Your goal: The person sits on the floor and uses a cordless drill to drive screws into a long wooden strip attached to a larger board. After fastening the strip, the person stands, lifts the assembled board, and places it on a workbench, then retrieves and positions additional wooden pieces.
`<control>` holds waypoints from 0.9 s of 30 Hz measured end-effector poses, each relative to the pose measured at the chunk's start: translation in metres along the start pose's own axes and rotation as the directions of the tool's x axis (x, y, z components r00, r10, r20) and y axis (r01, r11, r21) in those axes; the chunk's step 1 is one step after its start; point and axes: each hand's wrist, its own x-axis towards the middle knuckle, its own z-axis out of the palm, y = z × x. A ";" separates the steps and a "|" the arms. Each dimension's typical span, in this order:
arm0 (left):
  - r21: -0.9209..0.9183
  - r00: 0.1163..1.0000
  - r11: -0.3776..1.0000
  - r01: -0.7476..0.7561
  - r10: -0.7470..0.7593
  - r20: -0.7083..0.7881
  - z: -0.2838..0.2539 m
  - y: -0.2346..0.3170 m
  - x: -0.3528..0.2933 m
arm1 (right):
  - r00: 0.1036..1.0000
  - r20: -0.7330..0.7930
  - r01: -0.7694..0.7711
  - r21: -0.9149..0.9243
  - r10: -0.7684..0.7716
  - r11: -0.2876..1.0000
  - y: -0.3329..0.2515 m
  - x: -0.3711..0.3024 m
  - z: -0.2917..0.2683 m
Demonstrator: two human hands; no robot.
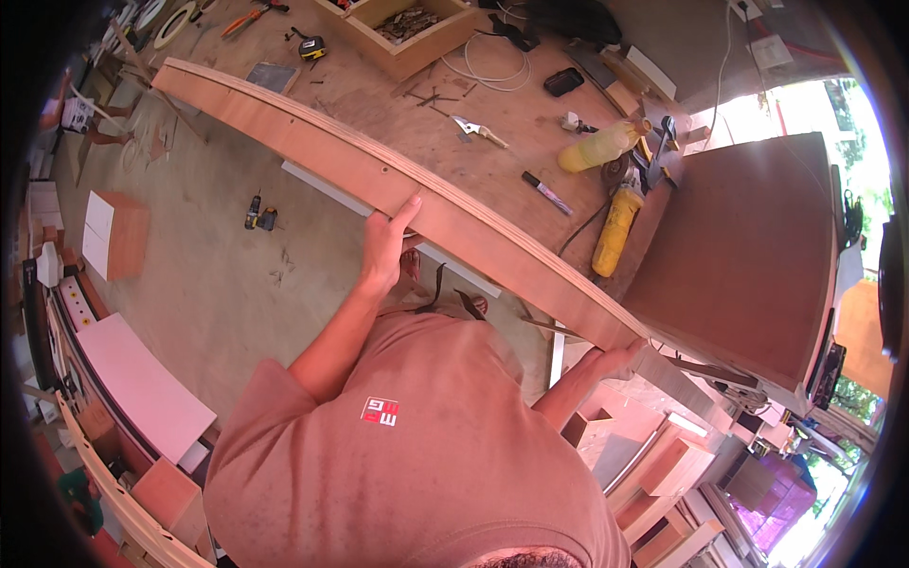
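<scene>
A long plywood board (369, 170) with a layered edge runs diagonally along the front of the wooden workbench (398, 123). My left hand (386, 244) grips it near the middle, thumb on its face and fingers curled beneath, partly hidden. Near its right end, my right hand (617, 362) is closed around the lower edge. Whether the board rests against the bench or is fixed to it cannot be made out. Beyond it on the bench lie a yellow angle grinder (617, 232), a marker pen (546, 192), snips (481, 132) and a bottle of yellow liquid (595, 150).
A wooden tray (402, 52) of scraps, a tape measure (310, 45) and pliers (248, 19) occupy the far bench. A large brown panel (739, 256) stands at right. On the floor are a cordless drill (260, 214) and a white-fronted box (114, 235). Another person's limb (106, 138) shows far left.
</scene>
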 end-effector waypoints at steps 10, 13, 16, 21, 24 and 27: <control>-0.039 1.000 0.999 -0.022 0.022 0.001 -0.004 -0.006 0.000 | 1.000 -0.010 0.030 0.065 -0.029 0.997 0.000 -0.008 -0.001; -0.038 1.000 0.999 -0.031 0.031 -0.006 -0.004 -0.008 0.002 | 0.997 0.040 0.060 0.167 -0.067 0.984 0.021 0.014 -0.017; -0.037 0.999 0.999 -0.040 0.039 -0.018 -0.003 -0.015 0.007 | 0.998 0.037 0.045 0.185 -0.053 0.982 0.041 0.043 -0.036; -0.053 0.999 0.998 -0.027 0.026 -0.020 -0.006 -0.020 0.012 | 0.999 -0.029 0.049 0.120 -0.046 0.992 0.040 0.033 -0.033; -0.072 1.000 0.997 -0.010 0.008 -0.025 -0.007 -0.015 0.013 | 0.997 -0.072 0.009 0.053 -0.005 0.999 0.009 0.003 -0.018; -0.046 0.999 0.999 -0.003 0.001 -0.033 -0.008 -0.016 0.018 | 0.999 0.036 0.037 -0.046 -0.035 0.998 0.008 0.004 -0.037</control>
